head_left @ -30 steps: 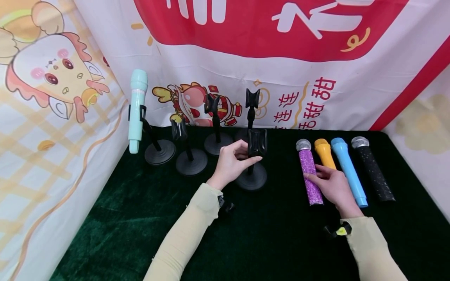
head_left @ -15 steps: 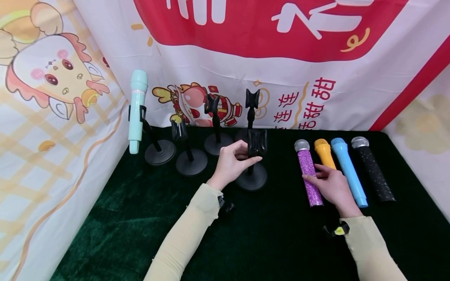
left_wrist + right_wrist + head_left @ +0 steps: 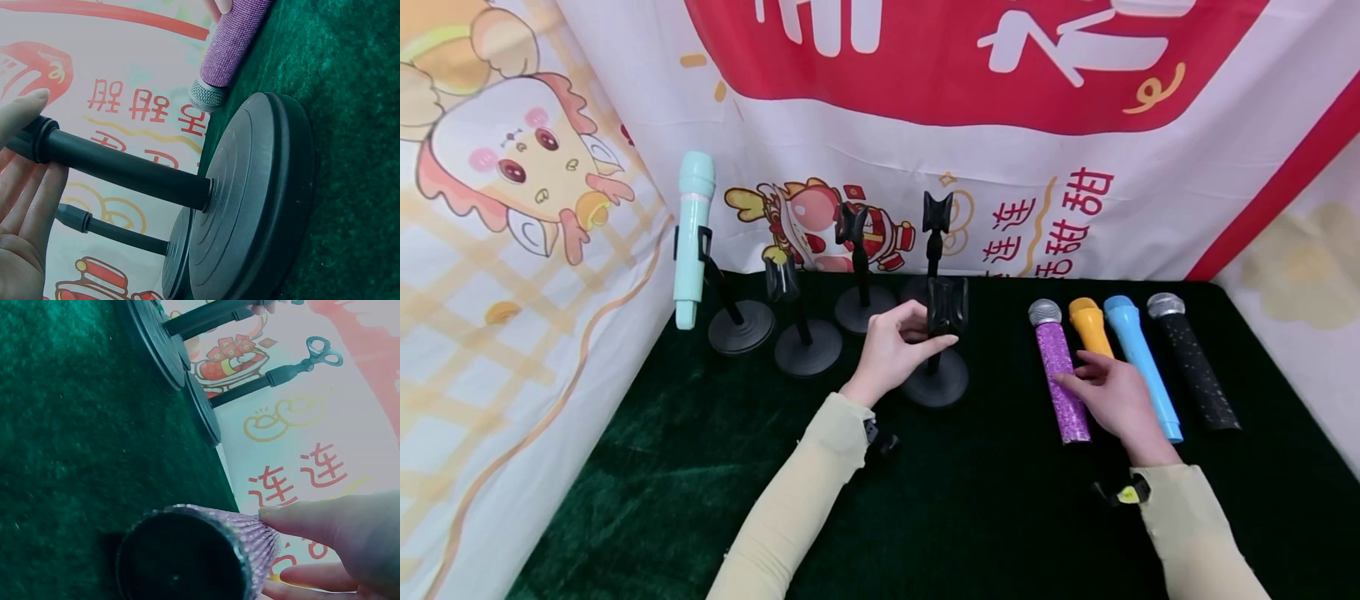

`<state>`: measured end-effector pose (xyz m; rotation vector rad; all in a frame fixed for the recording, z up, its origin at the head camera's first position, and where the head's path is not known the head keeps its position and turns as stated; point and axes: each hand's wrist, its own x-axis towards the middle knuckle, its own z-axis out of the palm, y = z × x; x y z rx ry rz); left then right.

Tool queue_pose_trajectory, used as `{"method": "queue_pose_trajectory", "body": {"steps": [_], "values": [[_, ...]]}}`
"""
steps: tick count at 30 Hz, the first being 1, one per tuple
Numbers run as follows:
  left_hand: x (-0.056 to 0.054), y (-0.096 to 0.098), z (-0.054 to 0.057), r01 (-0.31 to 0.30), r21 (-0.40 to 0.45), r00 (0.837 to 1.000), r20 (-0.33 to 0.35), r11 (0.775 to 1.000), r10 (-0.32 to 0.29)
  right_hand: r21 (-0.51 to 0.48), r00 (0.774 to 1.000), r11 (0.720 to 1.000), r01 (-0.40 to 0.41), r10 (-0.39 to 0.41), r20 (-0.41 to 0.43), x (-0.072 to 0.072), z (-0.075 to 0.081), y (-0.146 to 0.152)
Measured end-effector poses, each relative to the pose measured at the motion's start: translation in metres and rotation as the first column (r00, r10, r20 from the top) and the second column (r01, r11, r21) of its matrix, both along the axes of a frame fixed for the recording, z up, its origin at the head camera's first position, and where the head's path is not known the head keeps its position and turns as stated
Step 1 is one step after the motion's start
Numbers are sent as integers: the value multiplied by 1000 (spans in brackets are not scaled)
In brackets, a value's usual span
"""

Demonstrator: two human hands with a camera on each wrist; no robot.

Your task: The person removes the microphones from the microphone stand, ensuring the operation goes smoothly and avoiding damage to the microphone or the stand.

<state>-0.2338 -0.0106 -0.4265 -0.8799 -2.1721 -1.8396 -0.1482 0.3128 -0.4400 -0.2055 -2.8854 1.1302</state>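
My left hand (image 3: 895,346) grips the neck of the front black microphone stand (image 3: 936,383), just under its clip. The left wrist view shows the thumb on one side of the pole and straighter fingers on the other; the round base (image 3: 250,200) sits on the cloth. Over at the right, my right hand (image 3: 1112,396) pinches the body of a glittery purple microphone (image 3: 1063,412) lying on the table, thumb across its top and fingers along its right side. In the right wrist view, the microphone's dark end (image 3: 181,559) faces the camera and the thumb touches its sparkly side.
Yellow (image 3: 1092,321), light blue (image 3: 1142,367) and black speckled (image 3: 1195,362) microphones lie to the right. A mint microphone (image 3: 694,242) rests in the far-left stand (image 3: 741,325). Other bare stands (image 3: 808,346) are grouped left of centre on dark green cloth (image 3: 647,483), before a printed banner (image 3: 970,75).
The purple microphone's head has shifted slightly left since a second ago. My right hand has since slid slightly right along it. My left hand stays on the stand.
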Motion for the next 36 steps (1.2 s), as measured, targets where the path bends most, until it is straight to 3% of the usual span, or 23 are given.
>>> {"method": "queue_pose_trajectory", "body": {"steps": [12,18,22,29,36], "values": [[-2,0,0,-2,11,1000,-12,1000,2,-25,998,998,59,-59,-3,2,16,3],[-2,0,0,2,11,1000,-12,1000,-2,-36,997,998,48,-50,-62,2,31,-1],[-3,0,0,4,10,1000,-7,1000,-4,-94,994,995,23,-33,-108,0,42,-9],[-3,1,-2,8,14,1000,1,1000,-8,-269,975,963,-31,-30,-221,-6,59,-35],[-3,0,-4,6,16,1000,4,1000,-6,-357,938,924,-140,8,-346,-11,69,-64]]}}
